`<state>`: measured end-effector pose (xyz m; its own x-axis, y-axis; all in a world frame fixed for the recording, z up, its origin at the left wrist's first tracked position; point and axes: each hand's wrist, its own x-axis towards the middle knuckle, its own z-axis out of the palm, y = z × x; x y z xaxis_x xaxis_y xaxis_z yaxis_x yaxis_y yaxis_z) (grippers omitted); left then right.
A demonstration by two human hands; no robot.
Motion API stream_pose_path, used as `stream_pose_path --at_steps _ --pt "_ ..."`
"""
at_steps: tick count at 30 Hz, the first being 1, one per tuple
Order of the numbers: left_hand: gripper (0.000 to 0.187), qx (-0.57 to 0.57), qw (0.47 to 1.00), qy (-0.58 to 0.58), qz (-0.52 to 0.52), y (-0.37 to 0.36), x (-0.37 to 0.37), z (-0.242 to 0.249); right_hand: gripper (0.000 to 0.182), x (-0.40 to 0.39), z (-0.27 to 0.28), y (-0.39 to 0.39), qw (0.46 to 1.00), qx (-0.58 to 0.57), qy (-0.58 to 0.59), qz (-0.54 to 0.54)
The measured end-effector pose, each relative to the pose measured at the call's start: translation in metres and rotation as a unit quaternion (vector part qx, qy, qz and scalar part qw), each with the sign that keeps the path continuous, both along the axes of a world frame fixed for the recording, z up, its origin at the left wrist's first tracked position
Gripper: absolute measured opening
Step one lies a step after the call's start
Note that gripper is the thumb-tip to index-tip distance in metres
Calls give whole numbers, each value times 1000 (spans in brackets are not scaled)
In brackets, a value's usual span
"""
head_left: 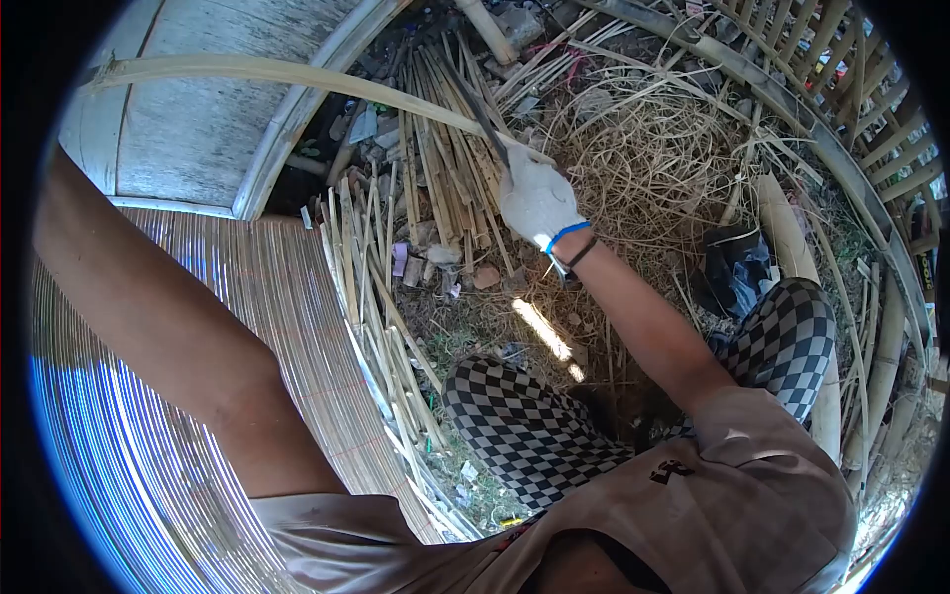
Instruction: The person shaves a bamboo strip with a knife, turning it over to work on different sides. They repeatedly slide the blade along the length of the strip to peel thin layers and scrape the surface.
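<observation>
My right hand [539, 198], in a white glove with a blue cuff, is closed around a knife whose long dark blade [479, 111] points up and away. A pale, bowed bamboo strip [287, 71] runs from the upper left edge of the view to the blade and the glove, overlapping both there. My left arm [168, 297] stretches to the upper left, and its hand is outside the picture. Beyond the gloved hand lies a bundle of split bamboo sticks [435, 148].
Curly bamboo shavings [653, 148] cover the ground at right. A slatted bamboo mat [297, 327] and a pale panel [213, 129] stand at left. More sticks [371, 287] lie along the mat. A black plastic bag [734, 267] sits by my checkered knee. Bamboo latticework [891, 129] borders the right.
</observation>
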<state>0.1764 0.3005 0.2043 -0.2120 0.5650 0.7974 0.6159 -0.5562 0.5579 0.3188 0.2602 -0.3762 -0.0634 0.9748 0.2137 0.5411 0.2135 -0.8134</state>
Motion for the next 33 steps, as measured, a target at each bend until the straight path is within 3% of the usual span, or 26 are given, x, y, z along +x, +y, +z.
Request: stream_pose_path --at_steps 2,3,7,11,14,18,21,25,28,30,32,33 --pt "84 -57 996 -1 -66 15 -1 13 24 -7 2 -7 998 67 -2 14" --pt "86 -82 993 77 36 21 -3 24 23 -10 3 -3 994 106 -2 21" --pt "85 -33 997 55 -38 37 -6 36 22 -18 -40 25 1000 25 14 11" --pt "84 -17 997 39 -60 47 -8 41 20 -7 22 27 991 106 79 3" --pt "83 -23 996 46 -73 53 -6 43 21 2 64 14 991 113 48 61" --pt "82 -15 996 44 -70 48 -5 45 17 -6 -17 51 994 1 98 38" --pt "82 -5 997 33 -75 47 -6 38 20 -6 -11 52 998 53 4 26" --pt "81 -2 996 21 -92 47 -6 34 18 15 50 21 988 140 52 39" --pt "81 -17 994 20 -107 49 -7 39 20 11 64 9 988 113 68 79" --pt "78 -70 992 89 -49 43 -2 45 19 4 28 23 994 69 51 64" --pt "67 -32 996 54 -62 35 -2 46 18 9 -20 51 997 6 29 65" --pt "62 -11 997 37 -69 35 -4 43 19 7 -25 52 998 46 13 45"
